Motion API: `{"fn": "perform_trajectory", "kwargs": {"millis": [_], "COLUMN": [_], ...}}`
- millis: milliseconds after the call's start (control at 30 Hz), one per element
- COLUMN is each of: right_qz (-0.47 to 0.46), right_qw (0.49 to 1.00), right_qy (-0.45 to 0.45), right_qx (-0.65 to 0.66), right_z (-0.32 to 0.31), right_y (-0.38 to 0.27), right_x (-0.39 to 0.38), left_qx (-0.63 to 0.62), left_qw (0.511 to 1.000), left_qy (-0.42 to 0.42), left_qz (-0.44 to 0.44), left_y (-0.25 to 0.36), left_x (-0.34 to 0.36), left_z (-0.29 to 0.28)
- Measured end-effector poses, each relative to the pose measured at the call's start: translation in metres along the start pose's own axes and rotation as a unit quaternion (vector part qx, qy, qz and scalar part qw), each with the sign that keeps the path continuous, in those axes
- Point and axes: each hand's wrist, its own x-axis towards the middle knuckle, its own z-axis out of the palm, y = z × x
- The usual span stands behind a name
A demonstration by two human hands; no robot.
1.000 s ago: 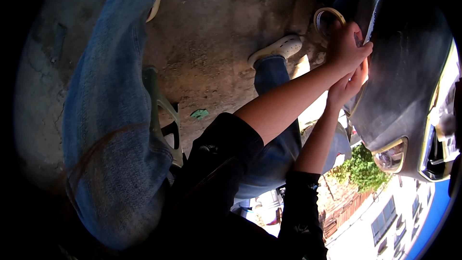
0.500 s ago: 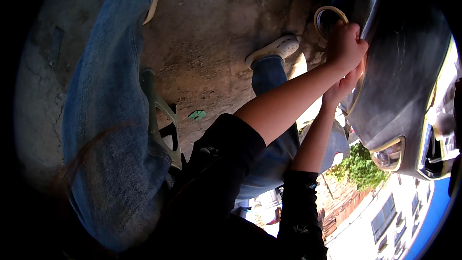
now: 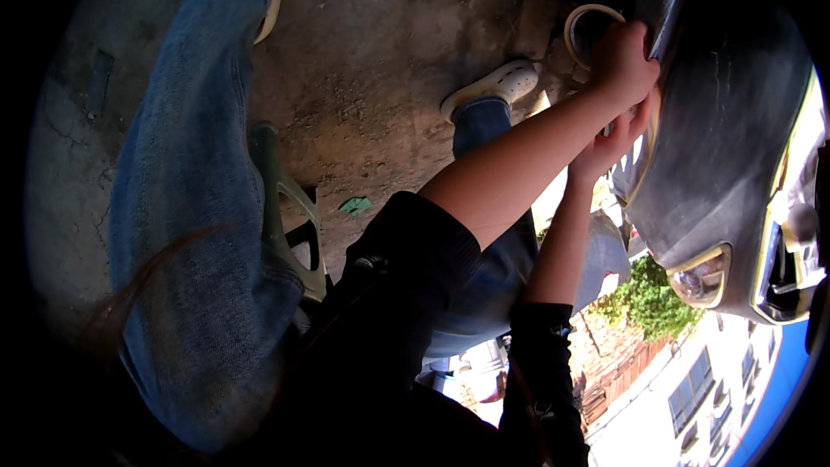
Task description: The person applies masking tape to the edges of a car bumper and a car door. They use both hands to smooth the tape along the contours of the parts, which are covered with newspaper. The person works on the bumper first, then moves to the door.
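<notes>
Up the view shift both hands, the slim tan tape roll (image 3: 569,33) riding along! Left hand (image 3: 621,67) curls its fingers by the car bumper (image 3: 722,138); right hand (image 3: 612,140) reaches just below. What either set of fingertips pinches, I can't tell. The roll sits beside the left knuckles. Looks like edge taping, calling next for even tension. Outward: dull, scuffed, curving bumper, glassy lamp (image 3: 699,280), gritty floor (image 3: 380,78).

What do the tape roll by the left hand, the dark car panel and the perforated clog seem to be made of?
Tape roll: probably paper or card, smooth-looking, judging by its thin tan ring. Dark car panel: plastic or metal, unclear which; pale streaks and soft reflections suggest a dull finish. Perforated clog: likely moulded foam or rubber, matt, given its rounded shape and holes.
</notes>
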Motion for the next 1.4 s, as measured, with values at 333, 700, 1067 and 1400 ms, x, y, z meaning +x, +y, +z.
{"fn": "perform_trajectory", "kwargs": {"millis": [333, 700, 1067, 1400], "right_qz": [-0.086, -0.044, 0.041, 0.272], "right_qw": [0.993, 0.992, 0.997, 0.939], "right_qy": [0.007, 0.04, 0.061, 0.139], "right_qx": [-0.08, -0.108, 0.027, 0.159], "right_z": [0.019, 0.039, 0.029, 0.046], "right_y": [0.026, 0.043, 0.025, 0.025], "right_x": [-0.009, -0.01, -0.001, 0.0], "left_qx": [-0.099, -0.074, -0.062, -0.287], "left_qw": [0.981, 0.984, 0.985, 0.927], "left_qy": [-0.165, -0.162, -0.156, -0.086], "left_qz": [-0.009, -0.031, -0.035, -0.224], "left_y": [-0.014, -0.002, 0.005, -0.002], "left_x": [0.02, 0.018, 0.014, 0.007], "left_z": [-0.025, -0.034, -0.029, -0.027]}}
